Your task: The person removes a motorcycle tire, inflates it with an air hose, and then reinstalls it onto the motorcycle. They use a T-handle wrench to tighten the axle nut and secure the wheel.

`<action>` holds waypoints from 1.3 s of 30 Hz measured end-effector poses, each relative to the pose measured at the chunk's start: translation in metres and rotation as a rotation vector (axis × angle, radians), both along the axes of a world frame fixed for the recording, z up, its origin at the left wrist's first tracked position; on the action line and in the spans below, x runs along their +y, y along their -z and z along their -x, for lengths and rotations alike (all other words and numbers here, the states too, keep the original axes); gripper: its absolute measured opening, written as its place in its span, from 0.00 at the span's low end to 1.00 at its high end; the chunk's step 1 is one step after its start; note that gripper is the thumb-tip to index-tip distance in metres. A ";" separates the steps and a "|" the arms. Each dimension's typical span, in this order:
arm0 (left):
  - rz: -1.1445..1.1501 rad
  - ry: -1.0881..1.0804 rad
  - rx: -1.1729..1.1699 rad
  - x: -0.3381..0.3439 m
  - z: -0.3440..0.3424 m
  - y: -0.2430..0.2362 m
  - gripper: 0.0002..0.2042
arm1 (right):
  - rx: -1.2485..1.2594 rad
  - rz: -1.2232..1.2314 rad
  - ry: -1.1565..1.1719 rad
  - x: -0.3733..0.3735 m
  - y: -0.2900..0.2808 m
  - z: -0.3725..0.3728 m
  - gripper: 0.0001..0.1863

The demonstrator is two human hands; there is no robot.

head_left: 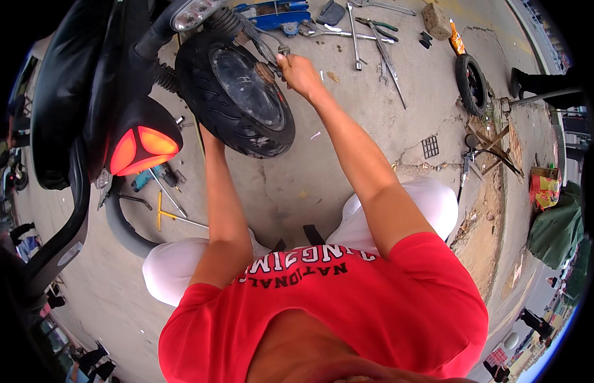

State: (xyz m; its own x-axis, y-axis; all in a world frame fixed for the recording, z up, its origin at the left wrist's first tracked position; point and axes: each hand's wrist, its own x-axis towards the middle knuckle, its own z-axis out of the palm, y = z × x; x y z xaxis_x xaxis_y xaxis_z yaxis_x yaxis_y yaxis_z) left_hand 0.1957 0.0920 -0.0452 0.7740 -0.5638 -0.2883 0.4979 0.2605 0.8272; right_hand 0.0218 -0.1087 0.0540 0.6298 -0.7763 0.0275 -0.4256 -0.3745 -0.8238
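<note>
A scooter's wheel with a black tyre (201, 76) and grey hub hangs beside a dark body with a lit red tail lamp (144, 148). My right hand (297, 73) has its fingers closed on a small metal fitting (281, 51) and cable at the wheel's right side, beside a rusty disc (265, 73). My left hand (209, 137) reaches under the tyre's lower left, its fingers hidden behind it.
Wrenches (356, 48), pliers (380, 27) and a blue jack (271, 16) lie on concrete around the wheel. A teal drill (144, 180) and yellow T-wrench (159, 210) lie left. A loose tyre (463, 86), wooden stand (495, 140) and green tarp (552, 230) are right.
</note>
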 end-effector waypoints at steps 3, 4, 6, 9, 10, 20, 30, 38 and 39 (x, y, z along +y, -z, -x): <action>0.013 0.025 0.003 -0.005 -0.002 -0.004 0.25 | -0.018 -0.017 0.024 0.000 -0.001 0.001 0.27; 0.012 0.034 -0.001 -0.003 -0.002 -0.007 0.25 | -0.032 -0.030 0.024 0.001 0.000 0.001 0.27; 0.018 0.046 -0.008 -0.003 -0.002 -0.012 0.25 | -0.036 -0.073 0.027 0.005 -0.004 0.001 0.27; 0.026 0.064 -0.021 0.002 -0.002 -0.019 0.25 | -0.034 -0.079 0.029 0.013 -0.009 -0.002 0.27; 0.038 0.063 -0.020 -0.002 0.000 -0.018 0.25 | -0.042 -0.018 0.030 0.009 -0.008 -0.001 0.26; 0.110 0.054 -0.018 -0.001 0.014 -0.018 0.25 | -0.102 -0.019 -0.024 0.000 0.011 0.004 0.26; -0.718 0.458 0.456 0.016 0.210 0.023 0.13 | -0.227 -0.330 -0.186 -0.011 0.001 0.007 0.25; -0.198 0.018 -0.260 -0.087 0.219 -0.101 0.15 | -0.189 -0.478 -0.377 -0.027 -0.001 0.010 0.25; -0.170 -0.019 -0.250 -0.091 0.206 -0.097 0.18 | -0.188 -0.488 -0.369 -0.027 -0.001 0.010 0.25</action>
State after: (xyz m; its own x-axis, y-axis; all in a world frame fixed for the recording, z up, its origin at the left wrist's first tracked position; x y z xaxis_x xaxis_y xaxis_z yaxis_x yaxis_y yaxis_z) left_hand -0.0100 0.0010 0.0513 0.8427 -0.5087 -0.1763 0.2696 0.1152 0.9561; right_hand 0.0119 -0.1358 0.0550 0.8768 -0.4605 -0.1381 -0.1719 -0.0321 -0.9846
